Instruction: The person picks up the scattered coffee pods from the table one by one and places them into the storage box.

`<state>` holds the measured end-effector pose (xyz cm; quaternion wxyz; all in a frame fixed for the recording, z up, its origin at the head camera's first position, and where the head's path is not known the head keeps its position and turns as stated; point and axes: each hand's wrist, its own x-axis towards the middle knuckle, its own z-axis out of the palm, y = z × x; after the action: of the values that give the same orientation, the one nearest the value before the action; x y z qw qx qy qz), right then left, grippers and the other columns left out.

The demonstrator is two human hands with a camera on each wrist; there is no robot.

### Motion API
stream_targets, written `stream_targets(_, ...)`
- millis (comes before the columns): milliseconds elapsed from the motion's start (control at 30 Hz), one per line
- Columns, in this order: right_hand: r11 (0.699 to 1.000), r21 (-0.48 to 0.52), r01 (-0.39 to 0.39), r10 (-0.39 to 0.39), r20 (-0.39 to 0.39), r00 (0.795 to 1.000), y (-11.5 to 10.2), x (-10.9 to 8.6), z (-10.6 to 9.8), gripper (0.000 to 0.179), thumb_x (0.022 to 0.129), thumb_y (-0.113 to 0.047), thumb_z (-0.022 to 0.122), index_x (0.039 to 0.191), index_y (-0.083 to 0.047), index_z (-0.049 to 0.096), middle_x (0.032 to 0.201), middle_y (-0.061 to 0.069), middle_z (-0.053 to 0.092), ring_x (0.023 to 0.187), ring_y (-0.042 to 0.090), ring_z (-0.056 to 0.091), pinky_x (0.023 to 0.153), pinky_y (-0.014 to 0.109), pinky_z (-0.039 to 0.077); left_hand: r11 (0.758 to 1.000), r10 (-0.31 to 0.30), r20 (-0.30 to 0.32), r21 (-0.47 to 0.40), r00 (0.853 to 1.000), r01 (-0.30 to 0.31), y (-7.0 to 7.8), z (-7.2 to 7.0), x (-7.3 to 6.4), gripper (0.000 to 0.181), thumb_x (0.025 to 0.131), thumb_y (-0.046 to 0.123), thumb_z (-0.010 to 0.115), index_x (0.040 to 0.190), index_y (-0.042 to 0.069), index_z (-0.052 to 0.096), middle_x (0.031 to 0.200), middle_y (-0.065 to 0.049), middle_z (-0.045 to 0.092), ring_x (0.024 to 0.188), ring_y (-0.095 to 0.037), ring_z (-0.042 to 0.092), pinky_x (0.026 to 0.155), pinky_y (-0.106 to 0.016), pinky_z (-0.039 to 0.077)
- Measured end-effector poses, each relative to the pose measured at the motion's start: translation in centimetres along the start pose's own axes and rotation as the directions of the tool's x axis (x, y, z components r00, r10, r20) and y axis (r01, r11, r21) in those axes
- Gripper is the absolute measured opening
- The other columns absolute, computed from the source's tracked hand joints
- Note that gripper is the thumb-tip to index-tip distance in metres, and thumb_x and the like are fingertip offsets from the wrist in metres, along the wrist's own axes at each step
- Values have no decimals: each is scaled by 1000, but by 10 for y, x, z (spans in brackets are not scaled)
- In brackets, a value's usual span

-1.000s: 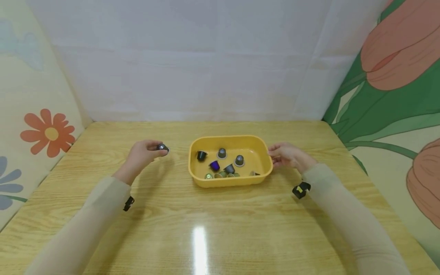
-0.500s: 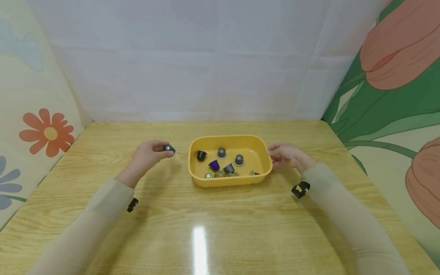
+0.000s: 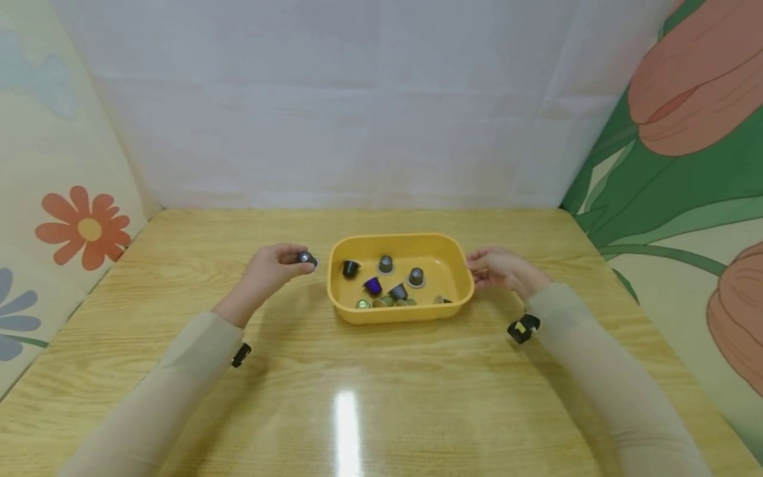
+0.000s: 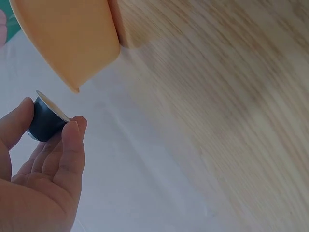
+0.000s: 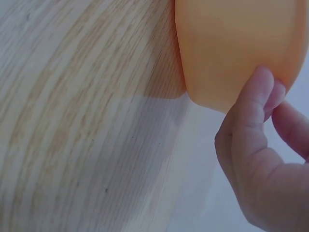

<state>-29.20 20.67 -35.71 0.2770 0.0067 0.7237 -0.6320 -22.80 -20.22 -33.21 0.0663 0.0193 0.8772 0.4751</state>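
My left hand (image 3: 269, 270) pinches a dark coffee capsule (image 3: 306, 259) between thumb and fingers, just left of the yellow tub (image 3: 399, 317). In the left wrist view this capsule (image 4: 47, 119) is tilted, its pale foil rim turned up toward the tub's corner. At the tub's right end, my right hand (image 3: 502, 270) holds the wall at the rim; in the right wrist view the fingertips (image 5: 263, 79) press the outer side. Inside the tub lie a black capsule (image 3: 350, 268), a purple capsule (image 3: 373, 286) and several grey and green ones, some partly hidden by the near wall.
The tub stands on a wood-grain table (image 3: 286, 397). A white sheet (image 3: 357, 106) hangs behind it, and flower-printed panels (image 3: 89, 159) flank the table. Both wrists carry a small black device (image 3: 523, 328).
My left hand has moved right with the dark capsule, closer to the tub's left end. The right hand and the tub stay in place.
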Motion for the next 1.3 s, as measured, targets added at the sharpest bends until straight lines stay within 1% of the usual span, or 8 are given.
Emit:
stream_targets(233, 1000, -16, -3, 4, 7, 1000, 0, 0, 0, 30, 101, -3, 46, 127, 12, 42, 84, 4, 59, 72, 14, 59, 66, 26, 56, 1000, -3, 8, 0, 1000, 3, 6, 7, -1, 58, 95, 25, 66, 143, -1, 44, 136, -22, 53, 126, -35, 50, 103, -48, 42)
stream_targets(300, 1000, -6, 0, 0, 22, 1000, 0, -1, -2, 25, 100, -4, 51, 122, 9, 48, 84, 5, 60, 72, 14, 60, 67, 26, 56, 1000, 7, 11, 4, 1000, -7, 8, 9, -1, 57, 95, 25, 65, 142, -1, 45, 135, -22, 53, 125, -35, 50, 103, -48, 42)
stream_targets(433, 1000, -13, 6, -6, 18, 1000, 0, -1, -2, 24, 100, -5, 51, 120, 8, 50, 84, 5, 61, 73, 15, 61, 68, 27, 57, 1000, 23, 10, -1, 1000, -23, 11, 13, 0, 56, 95, 23, 66, 140, -2, 47, 133, -22, 55, 124, -35, 51, 103, -48, 43)
stream_targets(533, 1000, -25, -4, 4, -1, 1000, 2, 2, 0, 27, 102, -3, 45, 125, 10, 45, 84, 4, 60, 72, 15, 60, 66, 27, 56, 1000, 22, 13, -8, 1000, -22, 12, 16, 0, 55, 94, 24, 67, 140, -2, 48, 133, -22, 55, 123, -34, 52, 103, -48, 43)
stream_targets(667, 1000, -21, -10, 10, 3, 1000, 2, 2, 2, 27, 102, -3, 45, 126, 10, 44, 84, 4, 59, 71, 15, 59, 65, 27, 56, 1000, 19, 23, -4, 1000, -19, 15, 19, 0, 56, 94, 24, 67, 139, -2, 48, 133, -22, 55, 123, -34, 52, 103, -49, 42)
stream_targets(767, 1000, -15, -6, 6, 6, 1000, 1, 2, 1, 25, 102, -3, 45, 124, 9, 46, 84, 4, 59, 71, 15, 59, 65, 26, 56, 1000, 24, 21, 8, 999, -24, 19, 22, 3, 54, 94, 24, 68, 138, -1, 50, 132, -20, 57, 123, -34, 53, 103, -49, 42)
stream_targets(967, 1000, 1, 0, 0, 4, 1000, 1, 0, 0, 19, 101, -3, 46, 117, 7, 49, 83, 5, 59, 71, 15, 59, 64, 26, 56, 998, 61, 26, 27, 998, -61, 29, 32, 8, 48, 93, 21, 69, 133, -1, 55, 127, -19, 61, 120, -32, 56, 102, -47, 44)
stream_targets(1300, 1000, 9, -14, 14, 5, 1000, -2, -1, 1, 22, 101, -3, 46, 121, 8, 46, 83, 4, 59, 70, 14, 59, 63, 26, 55, 999, 41, 20, 30, 999, -42, 45, 48, 8, 47, 93, 22, 68, 133, -1, 55, 129, -17, 58, 122, -32, 52, 99, -46, 46)
